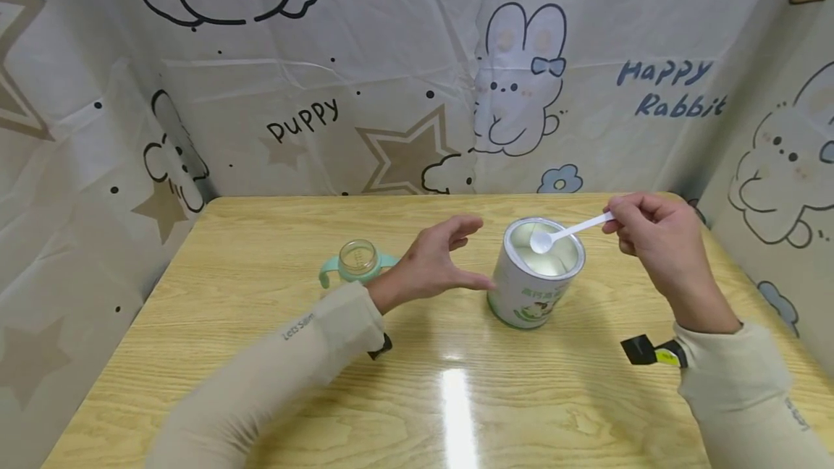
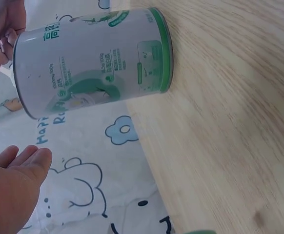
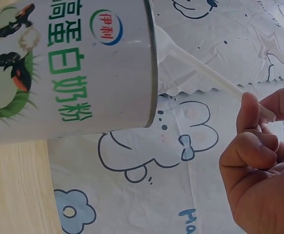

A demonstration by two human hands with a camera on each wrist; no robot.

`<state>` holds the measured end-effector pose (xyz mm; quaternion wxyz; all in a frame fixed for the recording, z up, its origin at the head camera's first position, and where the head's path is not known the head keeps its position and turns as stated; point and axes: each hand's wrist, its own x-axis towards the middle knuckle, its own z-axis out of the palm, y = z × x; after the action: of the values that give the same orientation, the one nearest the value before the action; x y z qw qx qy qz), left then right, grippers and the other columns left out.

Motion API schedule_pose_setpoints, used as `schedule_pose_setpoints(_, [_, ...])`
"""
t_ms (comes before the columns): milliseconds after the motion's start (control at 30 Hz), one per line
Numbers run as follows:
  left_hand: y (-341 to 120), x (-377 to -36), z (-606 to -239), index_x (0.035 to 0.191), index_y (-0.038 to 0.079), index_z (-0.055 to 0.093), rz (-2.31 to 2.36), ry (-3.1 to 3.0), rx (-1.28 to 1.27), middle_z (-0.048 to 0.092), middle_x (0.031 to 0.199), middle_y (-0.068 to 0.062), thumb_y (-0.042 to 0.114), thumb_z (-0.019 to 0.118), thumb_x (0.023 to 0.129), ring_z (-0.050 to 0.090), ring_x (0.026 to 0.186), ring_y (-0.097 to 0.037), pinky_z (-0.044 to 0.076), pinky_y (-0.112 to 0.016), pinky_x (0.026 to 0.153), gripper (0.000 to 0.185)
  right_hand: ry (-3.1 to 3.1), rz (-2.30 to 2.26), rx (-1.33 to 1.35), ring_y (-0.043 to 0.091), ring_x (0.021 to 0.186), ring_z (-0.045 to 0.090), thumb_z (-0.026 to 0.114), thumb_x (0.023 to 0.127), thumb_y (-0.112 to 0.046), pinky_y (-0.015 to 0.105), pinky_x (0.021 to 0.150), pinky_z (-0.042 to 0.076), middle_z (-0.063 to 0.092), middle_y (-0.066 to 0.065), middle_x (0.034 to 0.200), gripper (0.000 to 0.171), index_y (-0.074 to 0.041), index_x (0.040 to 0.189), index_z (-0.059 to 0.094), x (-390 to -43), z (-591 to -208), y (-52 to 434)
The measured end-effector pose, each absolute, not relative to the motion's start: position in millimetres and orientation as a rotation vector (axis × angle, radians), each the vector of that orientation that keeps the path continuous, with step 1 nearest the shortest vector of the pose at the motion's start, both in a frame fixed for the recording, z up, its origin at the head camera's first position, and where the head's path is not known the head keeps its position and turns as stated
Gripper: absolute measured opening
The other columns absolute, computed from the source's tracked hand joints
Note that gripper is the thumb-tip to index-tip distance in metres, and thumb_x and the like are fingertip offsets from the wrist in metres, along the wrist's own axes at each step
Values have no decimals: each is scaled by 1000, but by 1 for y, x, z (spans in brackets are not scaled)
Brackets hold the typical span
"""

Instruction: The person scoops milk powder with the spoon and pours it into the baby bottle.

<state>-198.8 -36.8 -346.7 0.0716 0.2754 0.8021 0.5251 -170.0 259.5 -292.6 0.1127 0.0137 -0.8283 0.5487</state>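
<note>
Tin interior (image 1: 544, 264), head view only.

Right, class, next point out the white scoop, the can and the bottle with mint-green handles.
White scoop (image 1: 577, 229), head view: on its handle.
Can (image 1: 525, 291), head view: on its outer wall.
Bottle (image 1: 358, 274), head view: on the mint-green band below its clear rim.

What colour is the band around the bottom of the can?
Green: the band on the can shows best in the left wrist view.
</note>
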Motion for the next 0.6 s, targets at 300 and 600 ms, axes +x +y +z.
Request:
schedule_pose_setpoints(300, [-22,-198,-351,144,-2,45,1581,2377,855,46,150,-16,11,91,72,46,137,-26,40,-21,109,87,-2433,1675,68,9,65,51,61,101,-24,15,53,47,67,-9,74,17,-18,89,72,-172,-302,260])
schedule_pose_setpoints(600, [-7,-202,-356,145,-2,44,1611,2352,912,47,149,-16,10,91,73,47,136,-27,41,-21,108,87,-2485,1626,34,9,62,50,65,99,-31,17,51,47,67,-9,73,24,-8,94,69,-173,-307,259])
